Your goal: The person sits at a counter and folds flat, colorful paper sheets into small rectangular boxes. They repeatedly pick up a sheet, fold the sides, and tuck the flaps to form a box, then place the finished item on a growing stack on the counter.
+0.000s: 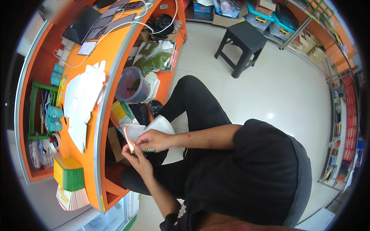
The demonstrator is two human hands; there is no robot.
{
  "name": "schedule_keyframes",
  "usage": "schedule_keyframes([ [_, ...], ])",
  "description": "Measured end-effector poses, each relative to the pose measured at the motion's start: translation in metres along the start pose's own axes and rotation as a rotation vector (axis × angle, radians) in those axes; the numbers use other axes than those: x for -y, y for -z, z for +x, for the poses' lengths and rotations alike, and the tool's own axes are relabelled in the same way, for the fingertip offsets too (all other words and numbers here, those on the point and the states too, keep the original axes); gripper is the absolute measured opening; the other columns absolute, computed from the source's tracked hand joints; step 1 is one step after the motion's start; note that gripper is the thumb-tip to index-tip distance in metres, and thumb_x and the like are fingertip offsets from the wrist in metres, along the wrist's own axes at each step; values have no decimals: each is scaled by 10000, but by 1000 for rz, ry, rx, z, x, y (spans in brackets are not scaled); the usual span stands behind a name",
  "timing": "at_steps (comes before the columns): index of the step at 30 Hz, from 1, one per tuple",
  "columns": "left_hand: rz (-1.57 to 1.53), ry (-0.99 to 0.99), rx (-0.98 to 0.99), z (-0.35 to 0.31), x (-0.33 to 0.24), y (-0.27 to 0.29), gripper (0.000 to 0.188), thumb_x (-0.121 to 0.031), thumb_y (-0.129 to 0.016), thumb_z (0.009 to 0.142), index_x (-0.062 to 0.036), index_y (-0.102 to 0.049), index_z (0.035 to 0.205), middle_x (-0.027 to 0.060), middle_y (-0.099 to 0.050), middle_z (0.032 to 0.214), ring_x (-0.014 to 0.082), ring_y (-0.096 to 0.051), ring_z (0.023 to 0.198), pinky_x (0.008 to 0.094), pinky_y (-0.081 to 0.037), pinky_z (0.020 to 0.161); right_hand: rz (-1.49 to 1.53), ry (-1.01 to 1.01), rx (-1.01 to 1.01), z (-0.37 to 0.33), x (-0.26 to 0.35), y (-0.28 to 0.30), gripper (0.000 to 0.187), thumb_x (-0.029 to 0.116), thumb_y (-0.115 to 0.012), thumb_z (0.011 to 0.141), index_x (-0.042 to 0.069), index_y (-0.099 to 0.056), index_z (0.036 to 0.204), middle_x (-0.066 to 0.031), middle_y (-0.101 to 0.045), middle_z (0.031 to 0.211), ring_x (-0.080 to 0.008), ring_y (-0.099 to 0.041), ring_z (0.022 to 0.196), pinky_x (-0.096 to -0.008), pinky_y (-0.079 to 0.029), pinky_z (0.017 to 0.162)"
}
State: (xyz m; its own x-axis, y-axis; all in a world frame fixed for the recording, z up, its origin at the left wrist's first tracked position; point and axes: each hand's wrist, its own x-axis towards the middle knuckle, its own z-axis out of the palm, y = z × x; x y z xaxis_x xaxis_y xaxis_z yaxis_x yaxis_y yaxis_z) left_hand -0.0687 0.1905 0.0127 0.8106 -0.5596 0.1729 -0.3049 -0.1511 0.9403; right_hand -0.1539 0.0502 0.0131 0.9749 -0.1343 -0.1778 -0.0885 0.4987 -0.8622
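Over my lap, a white paper sheet with orange and green printed edges is held between both hands. My right hand is closed on it from above, the fingers pinching near the printed edge. Just below, my left hand grips the same edge between thumb and fingers. The paper's far part bends upward, and the fingers hide part of its printed side. Beside my hands runs the front edge of the orange desk, where loose white paper pieces lie in a pile.
On the desk stand a yellow-green stack, fanned white-and-orange folded papers, a tape roll and cables. A translucent bucket and green plastic bags sit on the lower shelf. A black stool stands on the tiled floor.
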Motion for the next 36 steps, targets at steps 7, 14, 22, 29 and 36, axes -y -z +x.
schedule_keyframes([
  [7, -51, -59, -191, 11, -7, -36, 363, -335, -507, 1099, 15, -582, 1160, 108, -651, 1064, 160, -616, 970, 303, -490, 866, -790, 775, -384, -20, 47, 43, 336, 226, -623, 965, 19, -661, 1227, -176, -612, 1177, -364, -548, 1164, -467, -427, 1047],
  [14, -125, -95, -100, 38, -28, -64, 332, -301, -586, 1070, 21, -614, 998, 56, -666, 883, 90, -620, 773, 247, -504, 703, -245, 132, -272, -9, 60, 76, 443, 437, -555, 1061, 16, -692, 1037, -24, -659, 812, -67, -564, 745, -297, -504, 675],
  [22, -134, 23, -63, 56, -48, -81, 443, -344, -575, 1072, 55, -707, 1214, 27, -706, 922, 86, -587, 831, 268, -489, 757, -448, 331, -571, -3, 71, 72, 478, 422, -641, 1015, 18, -640, 758, -36, -592, 629, -61, -537, 615, -321, -464, 536],
  [29, -227, 209, 44, 56, -76, -70, 475, -377, -589, 1058, 33, -736, 867, -30, -647, 718, 75, -530, 658, 289, -444, 614, -492, 466, -569, 1, 64, 70, 471, 383, -615, 1039, -25, -680, 813, -32, -601, 635, -79, -527, 611, -313, -466, 580],
  [36, 66, -515, -368, 35, -92, -50, 471, -225, -515, 1084, 65, -599, 722, 63, -574, 648, 133, -502, 590, 317, -374, 518, 331, -102, 58, -42, 38, 117, 828, 652, -302, 1054, -8, -359, 1551, -162, -476, 1546, -267, -491, 1409, -410, -426, 1136],
])
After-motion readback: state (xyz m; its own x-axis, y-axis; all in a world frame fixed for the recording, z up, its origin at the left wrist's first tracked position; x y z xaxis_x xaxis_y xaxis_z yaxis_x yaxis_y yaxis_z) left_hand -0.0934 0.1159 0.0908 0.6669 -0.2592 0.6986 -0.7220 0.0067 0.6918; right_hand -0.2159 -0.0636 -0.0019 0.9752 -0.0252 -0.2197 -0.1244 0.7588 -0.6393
